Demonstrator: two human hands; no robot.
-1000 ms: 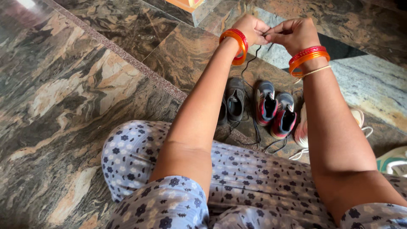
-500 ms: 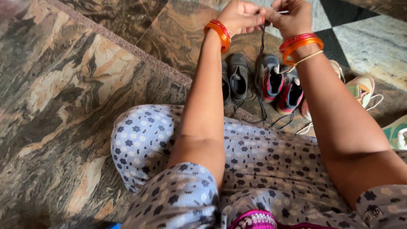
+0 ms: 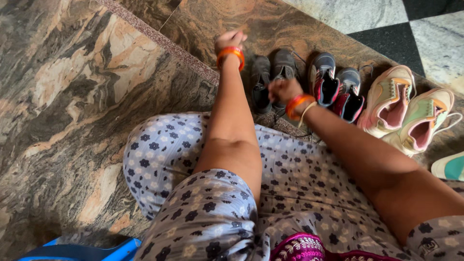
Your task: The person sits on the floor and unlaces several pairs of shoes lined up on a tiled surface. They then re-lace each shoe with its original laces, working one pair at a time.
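Note:
I sit on a marble step with my legs in dotted grey trousers (image 3: 290, 193). My left hand (image 3: 231, 38), with an orange bangle at the wrist, reaches out over the lower step; its fingers are curled and blurred, and I cannot make out whether anything is in them. My right hand (image 3: 282, 89), with orange and red bangles, is closed at the heel end of a pair of dark grey shoes (image 3: 284, 65) that stand side by side just beyond my knees.
To the right of the dark pair stand a grey and red pair (image 3: 325, 77), then pink and green sneakers (image 3: 389, 96), and a teal shoe (image 3: 449, 166) at the edge. A raised marble ledge (image 3: 72, 96) fills the left. A blue object (image 3: 82, 251) lies at the bottom left.
Both hands were raised together, pinching a lace above the shoes. They have now come apart and dropped; the right hand has gone down onto the dark grey shoes.

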